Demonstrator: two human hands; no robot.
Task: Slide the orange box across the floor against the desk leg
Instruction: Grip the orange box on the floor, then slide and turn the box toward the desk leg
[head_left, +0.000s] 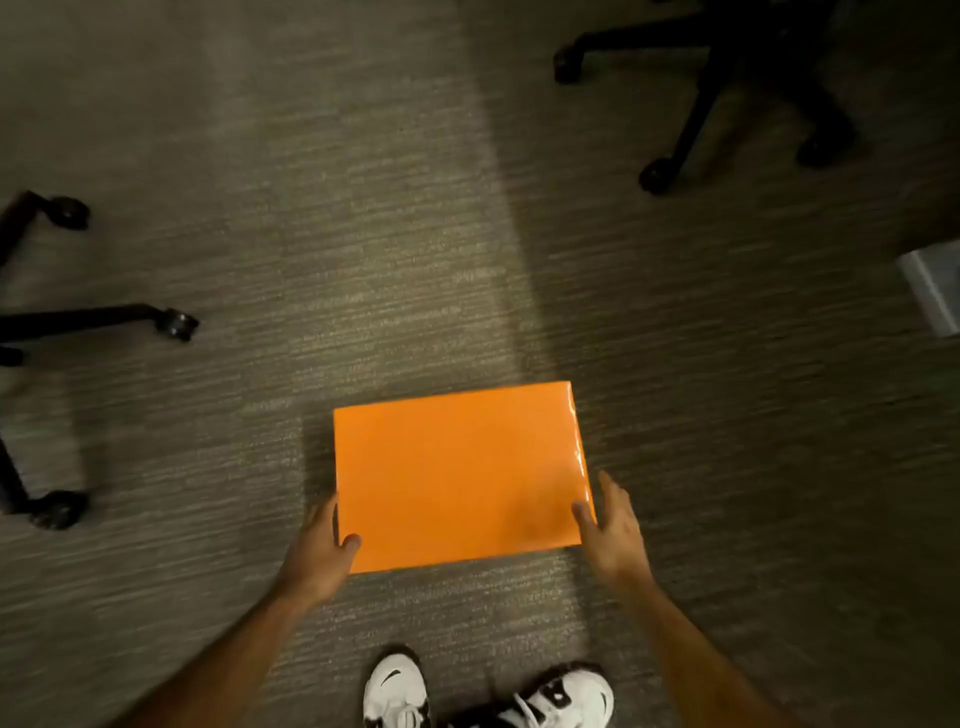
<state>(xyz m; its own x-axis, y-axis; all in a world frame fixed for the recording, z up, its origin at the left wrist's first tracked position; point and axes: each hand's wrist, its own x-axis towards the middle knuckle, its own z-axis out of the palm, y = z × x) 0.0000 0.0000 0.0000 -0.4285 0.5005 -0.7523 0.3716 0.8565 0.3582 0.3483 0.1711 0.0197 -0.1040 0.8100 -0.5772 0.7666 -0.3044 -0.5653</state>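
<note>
Orange box (460, 475) lies flat on carpet (311, 260), left hand (322, 545) and right hand (610, 530) clasping its near corners.

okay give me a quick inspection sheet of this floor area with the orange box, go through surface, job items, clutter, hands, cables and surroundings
Surface: grey striped carpet, a lighter band running up the middle.
Job's things: orange box lying flat on the carpet, glossy top; a pale grey object at the right edge may be the desk leg, cannot tell.
Clutter: nothing seen near the box.
Hands: left hand on the box's near left corner, thumb on top; right hand on the near right corner, thumb on top.
Cables: nothing seen.
Surroundings: chair base with castors at left; another chair base at upper right; white shoes below the box.
</note>
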